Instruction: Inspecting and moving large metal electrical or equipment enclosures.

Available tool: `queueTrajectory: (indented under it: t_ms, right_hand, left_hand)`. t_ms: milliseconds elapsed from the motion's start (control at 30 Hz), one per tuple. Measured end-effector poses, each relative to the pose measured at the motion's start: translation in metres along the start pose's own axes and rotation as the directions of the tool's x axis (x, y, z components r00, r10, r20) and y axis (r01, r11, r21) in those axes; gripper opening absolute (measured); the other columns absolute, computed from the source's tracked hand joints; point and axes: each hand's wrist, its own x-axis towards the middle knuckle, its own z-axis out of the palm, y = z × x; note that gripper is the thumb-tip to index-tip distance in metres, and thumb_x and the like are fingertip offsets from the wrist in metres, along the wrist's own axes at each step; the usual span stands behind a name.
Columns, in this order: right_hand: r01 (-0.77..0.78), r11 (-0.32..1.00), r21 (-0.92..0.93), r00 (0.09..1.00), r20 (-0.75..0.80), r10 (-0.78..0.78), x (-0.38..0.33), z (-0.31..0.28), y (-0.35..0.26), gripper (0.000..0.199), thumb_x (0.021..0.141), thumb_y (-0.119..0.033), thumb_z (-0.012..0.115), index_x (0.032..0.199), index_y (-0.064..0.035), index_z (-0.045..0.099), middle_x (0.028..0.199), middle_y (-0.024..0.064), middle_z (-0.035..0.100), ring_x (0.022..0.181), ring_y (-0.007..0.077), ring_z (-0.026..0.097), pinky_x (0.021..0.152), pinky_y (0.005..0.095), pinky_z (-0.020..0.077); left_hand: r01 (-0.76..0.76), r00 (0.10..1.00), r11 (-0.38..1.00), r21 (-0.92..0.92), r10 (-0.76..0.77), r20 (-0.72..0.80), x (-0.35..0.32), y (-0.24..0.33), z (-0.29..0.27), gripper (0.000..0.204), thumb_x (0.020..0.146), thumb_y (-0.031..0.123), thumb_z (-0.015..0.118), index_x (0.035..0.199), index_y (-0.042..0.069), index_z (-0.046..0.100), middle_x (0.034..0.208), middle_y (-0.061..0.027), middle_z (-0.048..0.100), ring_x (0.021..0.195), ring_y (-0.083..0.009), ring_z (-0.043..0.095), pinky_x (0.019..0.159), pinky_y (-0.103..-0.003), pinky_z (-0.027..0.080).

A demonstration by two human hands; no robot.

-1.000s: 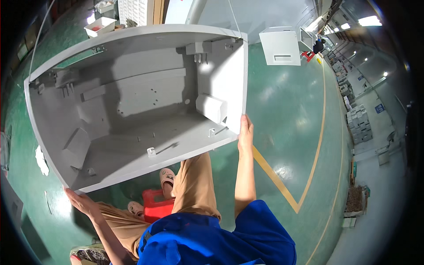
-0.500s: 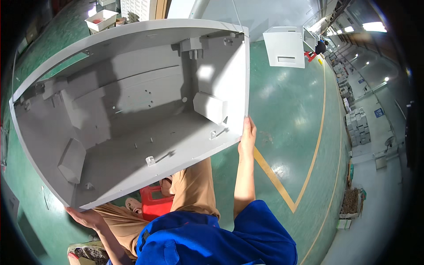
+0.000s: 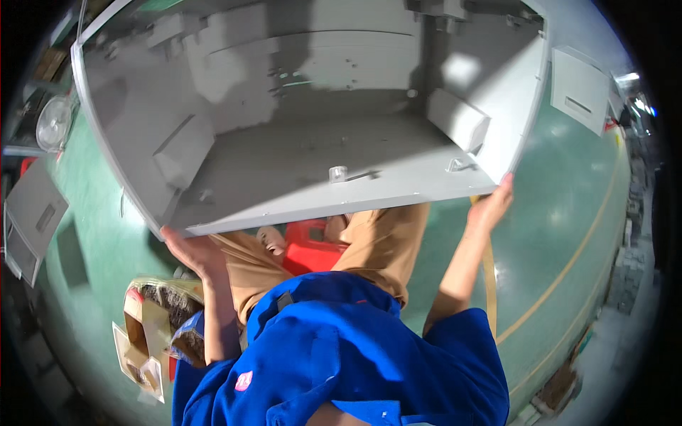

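My left hand [image 3: 190,250] gripping the near-left corner of a large grey moulded plastic shell [image 3: 312,121], my right hand [image 3: 491,206] clasping its near-right edge, shell raised over green floor [image 3: 568,213], red stool [image 3: 309,248] beneath

open brown cardboard box [image 3: 145,334] on floor, lower left, maybe w/ scraps.

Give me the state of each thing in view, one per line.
Grey metal housing: lifted off the floor, open side facing the camera, tilted.
Left hand: gripping the housing's lower left corner.
Right hand: gripping its lower right corner.
Red stool: on the floor under the housing, partly hidden.
Cardboard box: open, flaps up, on the floor.
Grey panel: lying flat on the green floor.
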Motion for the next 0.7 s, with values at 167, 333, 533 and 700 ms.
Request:
queueTrajectory:
  t_ms: [167,333,533,700]
  right_hand:
    - [-0.024,1.0,0.01,0.999,0.032,0.024,-0.032,0.007,0.01,0.048,0.084,-0.029,0.052,0.113,0.0065,0.039,0.112,0.0144,0.046,0.102,0.0222,0.046,0.09,0.0339,0.0362]
    - [-0.023,0.998,0.054,0.992,0.124,0.016,-0.052,0.007,0.016,0.056,0.08,-0.029,0.059,0.119,0.003,0.036,0.118,0.0116,0.042,0.107,0.0213,0.042,0.095,0.0342,0.0315]
    - [-0.101,0.994,0.04,0.959,0.269,0.087,-0.065,0.012,0.01,0.053,0.08,-0.033,0.057,0.118,-0.001,0.039,0.116,0.0086,0.045,0.106,0.0203,0.043,0.091,0.0374,0.035]
    - [-0.324,0.945,-0.043,0.857,0.41,0.312,-0.068,0.017,0.003,0.051,0.078,-0.034,0.059,0.111,0.0015,0.042,0.113,0.0114,0.046,0.099,0.0206,0.05,0.076,0.0373,0.0471]
  left_hand:
    - [0.021,0.999,0.996,0.083,-0.017,-0.048,-0.003,0.024,0.0,0.034,0.087,0.025,0.047,0.115,0.006,0.043,0.112,-0.0051,0.048,0.104,-0.0154,0.045,0.09,-0.031,0.035]
    - [0.018,1.0,0.996,0.085,-0.018,0.001,-0.001,0.037,-0.002,0.049,0.082,0.022,0.056,0.123,0.007,0.033,0.115,-0.0071,0.044,0.104,-0.0177,0.044,0.089,-0.033,0.036]
    - [0.144,0.99,0.989,0.028,-0.143,-0.015,-0.004,0.035,-0.008,0.057,0.079,0.03,0.061,0.123,0.008,0.032,0.116,-0.0063,0.044,0.104,-0.019,0.044,0.088,-0.034,0.035]
    - [0.463,0.886,0.885,-0.055,-0.463,0.021,-0.013,0.041,0.0,0.059,0.082,0.045,0.05,0.124,0.007,0.033,0.122,-0.0084,0.04,0.112,-0.0224,0.039,0.093,-0.043,0.032]
